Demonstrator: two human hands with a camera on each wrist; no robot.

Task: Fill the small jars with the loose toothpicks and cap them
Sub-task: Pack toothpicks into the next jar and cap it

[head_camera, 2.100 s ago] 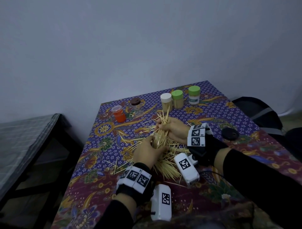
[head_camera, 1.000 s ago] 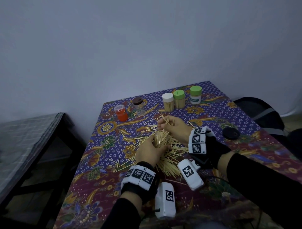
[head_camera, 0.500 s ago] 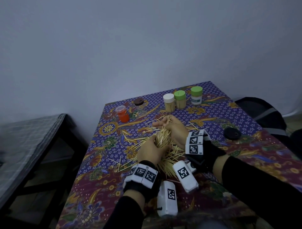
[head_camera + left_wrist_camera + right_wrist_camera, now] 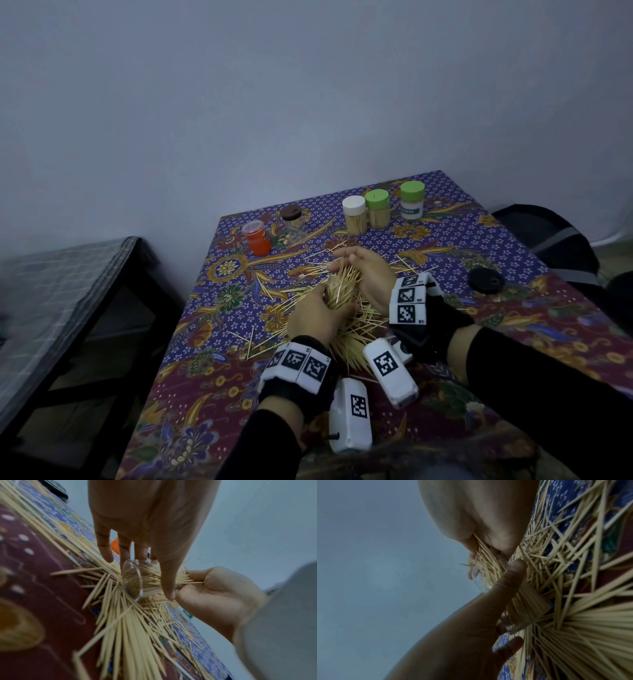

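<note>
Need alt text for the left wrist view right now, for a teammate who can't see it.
The left hand grips a clear jar tipped on its side while the right hand feeds a bunch of toothpicks into its mouth. Loose toothpicks fan across the patterned tablecloth below.

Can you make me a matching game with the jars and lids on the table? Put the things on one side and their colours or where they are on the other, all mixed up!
Things:
1. jar in the left hand
2. jar with the white cap
3. orange jar
4. black lid

Places and states:
A. lies alone on the cloth, far to the right of the hands
B. stands next to a green-capped jar at the back
C. open, stuffed with toothpicks, above the pile
D. stands at the back left, beside a brown-capped jar

Pairs: 1-C, 2-B, 3-D, 4-A
</note>
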